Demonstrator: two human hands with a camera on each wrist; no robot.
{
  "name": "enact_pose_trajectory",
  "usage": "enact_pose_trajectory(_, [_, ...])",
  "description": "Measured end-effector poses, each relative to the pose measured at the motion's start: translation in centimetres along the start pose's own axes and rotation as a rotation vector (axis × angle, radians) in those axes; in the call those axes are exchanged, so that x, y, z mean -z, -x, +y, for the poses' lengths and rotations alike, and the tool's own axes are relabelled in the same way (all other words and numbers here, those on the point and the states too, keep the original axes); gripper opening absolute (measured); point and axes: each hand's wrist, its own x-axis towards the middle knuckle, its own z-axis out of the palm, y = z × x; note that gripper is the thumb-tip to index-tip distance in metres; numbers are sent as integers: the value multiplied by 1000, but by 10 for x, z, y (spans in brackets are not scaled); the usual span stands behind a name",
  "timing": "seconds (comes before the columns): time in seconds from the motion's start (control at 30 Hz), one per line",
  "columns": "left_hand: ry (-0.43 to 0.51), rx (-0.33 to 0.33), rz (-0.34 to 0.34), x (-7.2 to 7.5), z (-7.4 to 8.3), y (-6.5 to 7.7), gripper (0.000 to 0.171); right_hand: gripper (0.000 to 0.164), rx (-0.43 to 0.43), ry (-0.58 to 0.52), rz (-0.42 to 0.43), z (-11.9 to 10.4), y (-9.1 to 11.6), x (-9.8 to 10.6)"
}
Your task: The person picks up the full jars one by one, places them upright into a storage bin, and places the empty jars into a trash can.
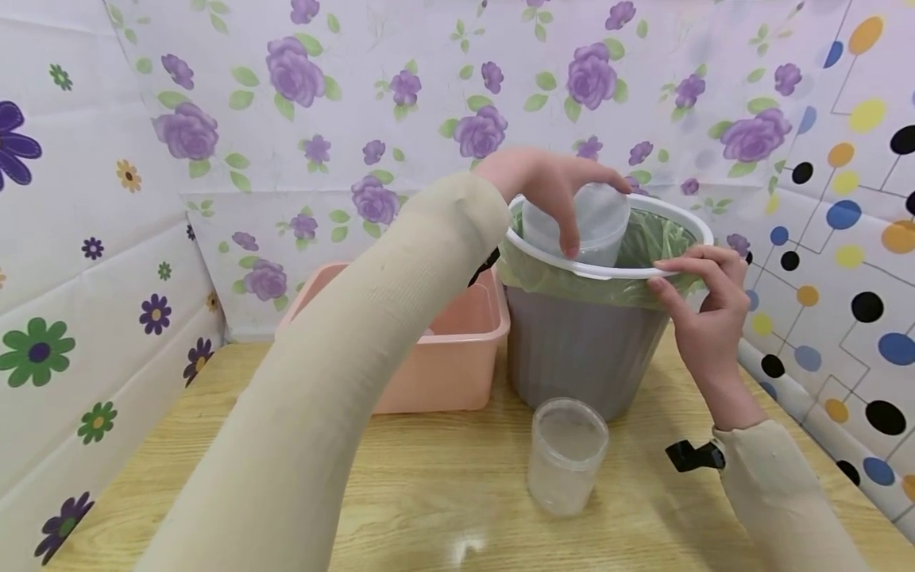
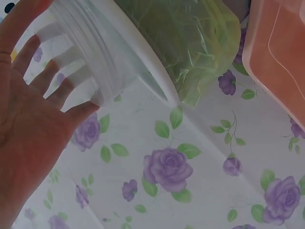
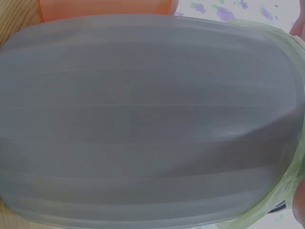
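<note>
My left hand (image 1: 539,181) reaches over the bin's mouth and grips a clear plastic container (image 1: 604,218), which is tilted with its lower part inside the white rim (image 1: 689,218). In the left wrist view, several fingers show through the clear wall of that container (image 2: 90,43). On the right side, my right hand (image 1: 715,306) pinches the rim of the grey trash can (image 1: 579,342) between thumb and fingers. A green bag (image 1: 654,238) lines the can and folds over its edge. Another clear plastic container (image 1: 568,457) stands upright on the table in front of it.
A pink plastic basin (image 1: 443,373) stands left of the trash can, partly hidden by my left sleeve (image 1: 343,357). Both are on a wood-grain table (image 1: 422,492). Flower-printed sheeting (image 1: 300,159) hangs behind, and dotted sheeting (image 1: 865,262) is at the right.
</note>
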Motion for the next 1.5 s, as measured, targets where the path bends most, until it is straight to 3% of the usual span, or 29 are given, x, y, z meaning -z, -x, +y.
enact_pose_trajectory(0.37, [53, 44, 16, 7, -14, 1, 99, 22, -1, 2, 7, -1, -1, 0])
enact_pose_trajectory(0.87, [70, 69, -5, 3, -11, -1, 94, 22, -10, 6, 1, 1, 0, 0])
enact_pose_trajectory(1.2, [69, 64, -3, 3, -11, -2, 95, 23, -11, 5, 3, 1, 0, -1])
enact_pose_trajectory(1.5, [144, 6, -86, -3, -15, -1, 103, 23, -9, 11, 2, 1, -1, 0])
